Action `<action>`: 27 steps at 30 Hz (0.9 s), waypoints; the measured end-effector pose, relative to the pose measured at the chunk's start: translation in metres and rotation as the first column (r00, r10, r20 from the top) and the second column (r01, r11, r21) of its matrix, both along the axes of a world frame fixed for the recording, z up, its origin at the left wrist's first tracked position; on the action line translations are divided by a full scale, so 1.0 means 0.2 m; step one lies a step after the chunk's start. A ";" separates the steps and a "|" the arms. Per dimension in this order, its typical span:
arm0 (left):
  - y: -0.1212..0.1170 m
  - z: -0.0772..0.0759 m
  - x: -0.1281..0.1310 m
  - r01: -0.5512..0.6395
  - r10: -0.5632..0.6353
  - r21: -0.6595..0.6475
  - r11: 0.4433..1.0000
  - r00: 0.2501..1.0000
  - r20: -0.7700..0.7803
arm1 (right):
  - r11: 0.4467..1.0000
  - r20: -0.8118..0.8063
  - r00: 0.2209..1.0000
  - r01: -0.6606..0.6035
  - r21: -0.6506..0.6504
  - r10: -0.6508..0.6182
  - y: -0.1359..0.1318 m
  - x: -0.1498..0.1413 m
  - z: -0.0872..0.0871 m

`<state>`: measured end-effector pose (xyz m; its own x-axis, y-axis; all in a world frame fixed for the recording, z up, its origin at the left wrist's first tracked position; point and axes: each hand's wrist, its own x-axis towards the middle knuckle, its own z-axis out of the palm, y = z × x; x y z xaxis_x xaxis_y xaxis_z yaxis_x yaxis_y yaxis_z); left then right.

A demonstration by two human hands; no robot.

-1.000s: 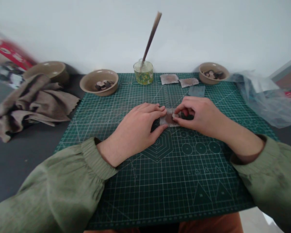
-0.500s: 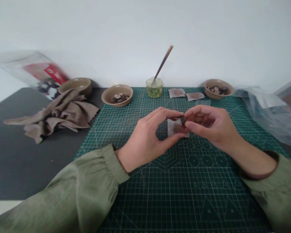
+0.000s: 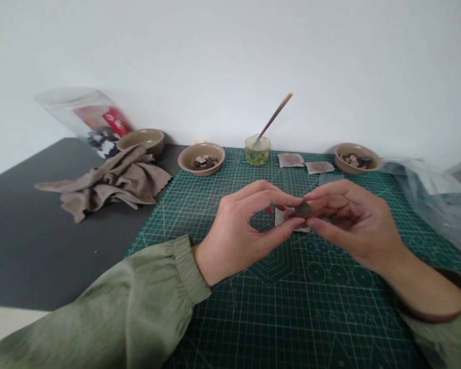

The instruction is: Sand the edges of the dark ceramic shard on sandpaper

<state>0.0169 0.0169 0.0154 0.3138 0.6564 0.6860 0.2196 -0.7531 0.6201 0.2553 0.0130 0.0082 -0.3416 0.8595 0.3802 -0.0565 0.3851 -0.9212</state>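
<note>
My left hand (image 3: 243,225) and my right hand (image 3: 349,218) meet above the green cutting mat (image 3: 284,287), fingertips pinched together on a small dark flat piece (image 3: 303,209). Both hands are lifted off the mat. Under them a pale square patch (image 3: 281,217) lies on the mat, mostly hidden by my fingers. Green sleeves cover both forearms.
At the mat's far edge stand a bowl of small pieces (image 3: 201,158), a glass jar of yellowish liquid with a brush (image 3: 257,149), two pale patches (image 3: 291,160), and another bowl (image 3: 357,158). A crumpled brown cloth (image 3: 107,182), an empty bowl (image 3: 145,140) and a tilted plastic jar (image 3: 84,115) sit left; plastic bags (image 3: 434,197) right.
My hands rose from pressing the patch flat on the mat and now pinch the small dark piece between them in the air. The camera view tilted upward and left.
</note>
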 end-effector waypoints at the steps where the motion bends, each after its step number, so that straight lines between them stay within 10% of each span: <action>1: 0.00 0.00 0.00 0.002 -0.002 0.001 1.000 1.000 0.005 | 1.000 0.019 1.000 0.012 0.019 -0.013 0.00 0.00 0.00; 27: -0.04 0.01 0.01 0.333 -0.218 -0.371 0.867 0.922 0.319 | 0.998 0.013 1.000 0.028 0.058 -0.029 -0.05 -0.01 0.04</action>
